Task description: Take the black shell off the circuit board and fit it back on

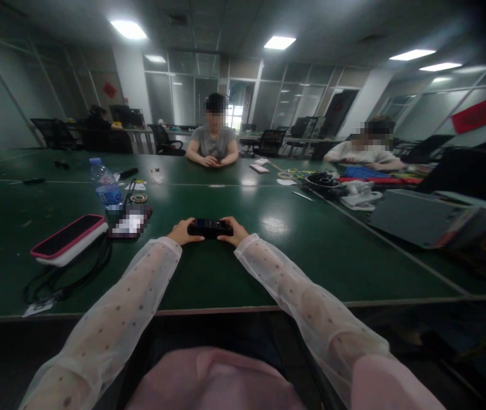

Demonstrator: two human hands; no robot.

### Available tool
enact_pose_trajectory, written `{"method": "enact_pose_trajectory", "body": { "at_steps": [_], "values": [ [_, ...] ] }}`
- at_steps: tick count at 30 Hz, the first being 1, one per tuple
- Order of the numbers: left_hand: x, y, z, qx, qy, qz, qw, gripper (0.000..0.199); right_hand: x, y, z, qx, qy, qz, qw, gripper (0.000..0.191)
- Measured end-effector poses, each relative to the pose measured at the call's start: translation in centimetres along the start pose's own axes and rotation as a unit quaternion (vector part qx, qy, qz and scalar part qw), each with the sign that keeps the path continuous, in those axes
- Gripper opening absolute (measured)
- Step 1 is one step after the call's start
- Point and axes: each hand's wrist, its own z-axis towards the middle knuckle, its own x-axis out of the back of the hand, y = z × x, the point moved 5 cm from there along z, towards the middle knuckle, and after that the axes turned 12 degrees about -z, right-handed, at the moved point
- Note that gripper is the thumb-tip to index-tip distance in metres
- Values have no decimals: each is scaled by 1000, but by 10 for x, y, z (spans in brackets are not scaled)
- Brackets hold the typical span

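Between my two hands is a small black box-shaped device with a dark screen-like face, at the middle of the green table. My left hand grips its left end, thumb along the near side and fingers at the far side. On the right end my right hand is closed the same way. Whether the device rests on the table or is slightly raised, I cannot tell. Sheer dotted sleeves cover both my forearms.
To the left are a pink-edged case with a black cord, a blurred-out phone-like item and a water bottle. A grey binder and cables lie right. One person sits opposite, another at the far right.
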Motion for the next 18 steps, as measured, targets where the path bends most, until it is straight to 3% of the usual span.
{"method": "enact_pose_trajectory", "body": {
  "at_steps": [4, 11, 18],
  "values": [
    [-1, -3, 0, 9, -12, 22, 1000, 83, -1, 4, 1, 12, 6, 31, 999, 58],
    [0, 3, 0, -17, -7, -15, 1000, 73, -4, 12, 3, 10, -7, 42, 999, 58],
    [1, 5, 0, -10, 5, -17, 1000, 72, -1, 2, 2, 10, -8, 31, 999, 59]
  ]
}}
